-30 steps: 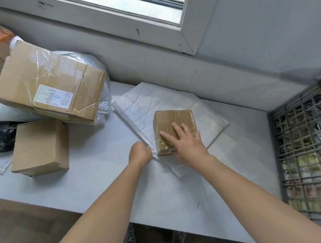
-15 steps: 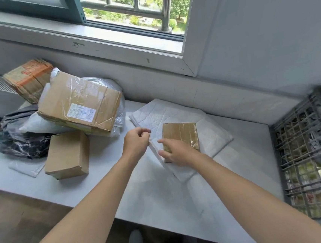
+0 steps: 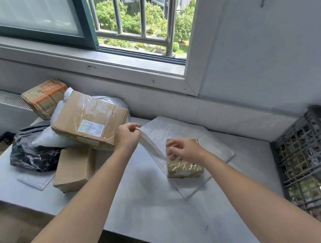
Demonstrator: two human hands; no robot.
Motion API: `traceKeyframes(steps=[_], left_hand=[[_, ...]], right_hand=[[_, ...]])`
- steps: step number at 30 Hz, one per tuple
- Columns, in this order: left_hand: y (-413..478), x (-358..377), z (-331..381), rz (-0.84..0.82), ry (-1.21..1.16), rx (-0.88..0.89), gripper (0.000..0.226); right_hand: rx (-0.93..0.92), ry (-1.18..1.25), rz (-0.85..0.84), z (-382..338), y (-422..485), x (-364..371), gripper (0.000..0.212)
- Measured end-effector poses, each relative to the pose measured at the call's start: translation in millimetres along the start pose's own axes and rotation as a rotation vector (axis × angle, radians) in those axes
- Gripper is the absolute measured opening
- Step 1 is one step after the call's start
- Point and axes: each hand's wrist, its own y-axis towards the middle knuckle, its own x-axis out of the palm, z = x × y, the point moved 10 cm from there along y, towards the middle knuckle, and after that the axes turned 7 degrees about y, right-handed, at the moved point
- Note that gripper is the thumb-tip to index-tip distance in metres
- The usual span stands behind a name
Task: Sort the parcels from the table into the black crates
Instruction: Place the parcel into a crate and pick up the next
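Hands apart: left hand [image 3: 128, 137] pinches up the white padded mailer [image 3: 176, 128], likely freeing it; right hand [image 3: 186, 151] grips the taped brown box [image 3: 184, 170] atop it.

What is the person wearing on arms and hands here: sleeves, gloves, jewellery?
Nothing visible. Both arms are bare to the frame's lower edge, with no sleeves. The left hand and right hand have no gloves, and no watch, ring or bracelet shows.

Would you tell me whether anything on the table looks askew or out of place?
The large labelled box lies tilted on soft bags. The left hand holds up one edge of the white mailer while the small taped box sits on it.
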Motion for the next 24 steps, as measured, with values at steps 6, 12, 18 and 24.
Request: traceKeyframes(steps=[6, 12, 18, 24], left_hand=[[1, 5, 9, -0.021, -0.025, 0.013, 0.015], [5, 5, 33, -0.008, 0.162, 0.161, 0.012], [11, 1, 29, -0.007, -0.011, 0.111, 0.008], [15, 4, 22, -0.016, -0.213, 0.019, 0.016]], right_hand=[[-0.049, -0.272, 0.06, -13, -1, -12, 0.041], [-0.133, -0.614, 0.376, -37, 1, -32, 0.041], [-0.053, -0.413, 0.407, -31, 5, -53, 0.048], [0.015, -0.11, 0.388, -23, 5, -55, 0.052]])
